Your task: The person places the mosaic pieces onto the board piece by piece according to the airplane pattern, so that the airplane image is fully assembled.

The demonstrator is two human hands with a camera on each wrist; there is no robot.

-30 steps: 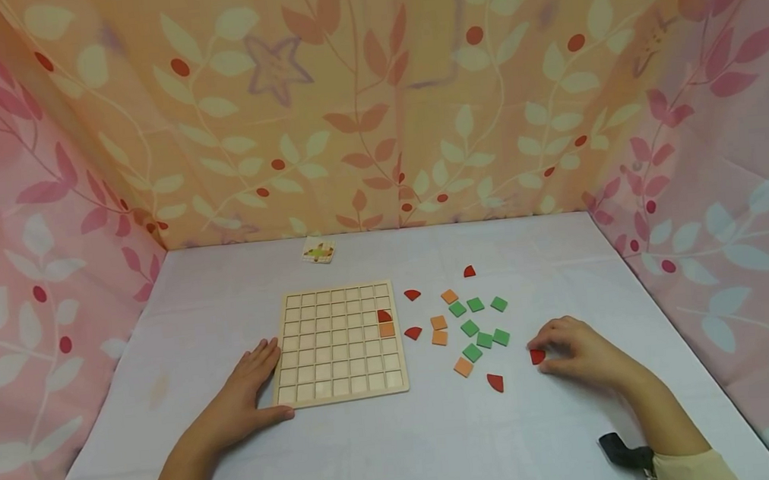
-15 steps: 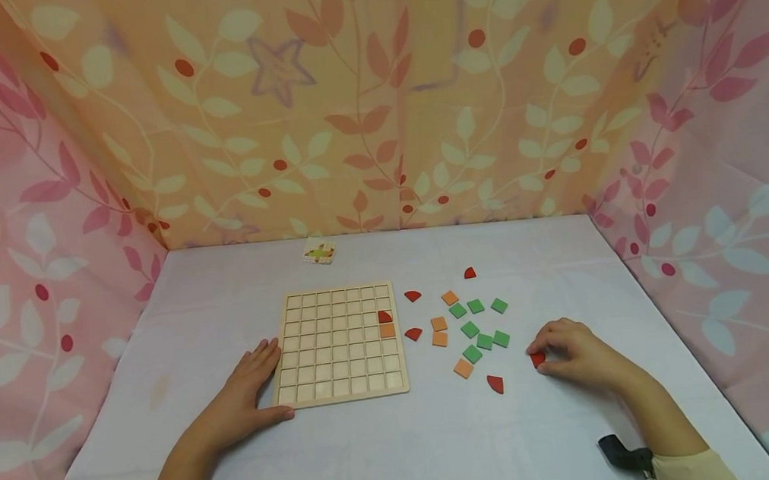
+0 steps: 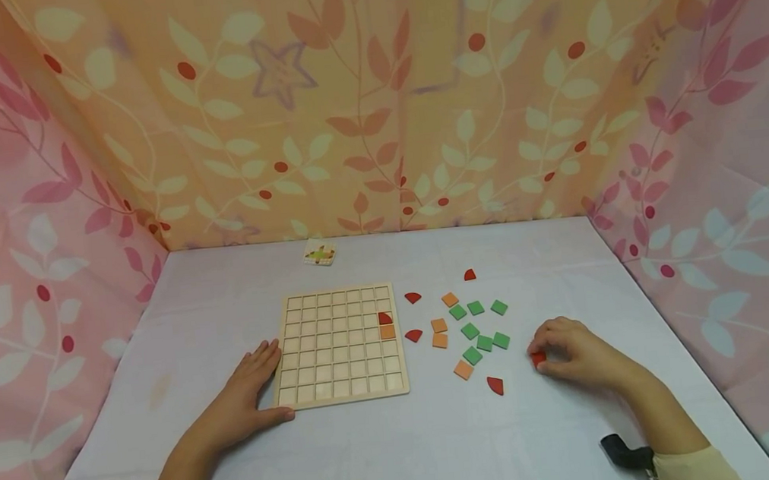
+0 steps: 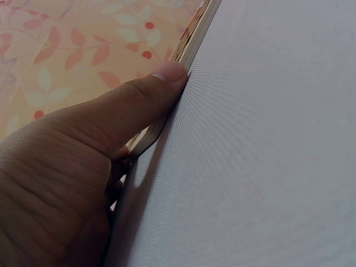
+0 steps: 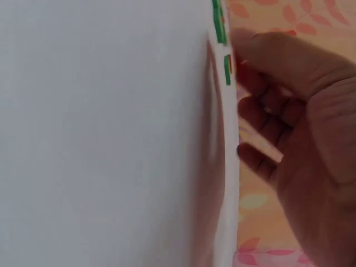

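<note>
A square wooden grid board (image 3: 330, 355) lies on the white table, with one red quarter-circle piece (image 3: 385, 318) and one orange square (image 3: 388, 332) in neighbouring cells near its right edge. My left hand (image 3: 243, 393) rests at the board's near left corner, its fingers straight against the left side. In the left wrist view the thumb (image 4: 147, 92) touches the board's edge (image 4: 194, 44). To the right of the loose pieces, my right hand (image 3: 580, 352) pinches a red quarter-circle piece (image 3: 537, 359) between thumb and fingers, low over the cloth. The fingers partly hide that piece.
Several green squares (image 3: 469, 331), orange squares (image 3: 438, 325) and red quarter-circles (image 3: 496, 386) lie loose between the board and my right hand. A small patterned card (image 3: 320, 252) lies behind the board. Patterned cloth walls (image 3: 374, 119) enclose the table's back and sides.
The right hand keeps its pinch on the red quarter-circle piece, which has tilted slightly and shows less between the fingers. The left hand and the board stay put.
</note>
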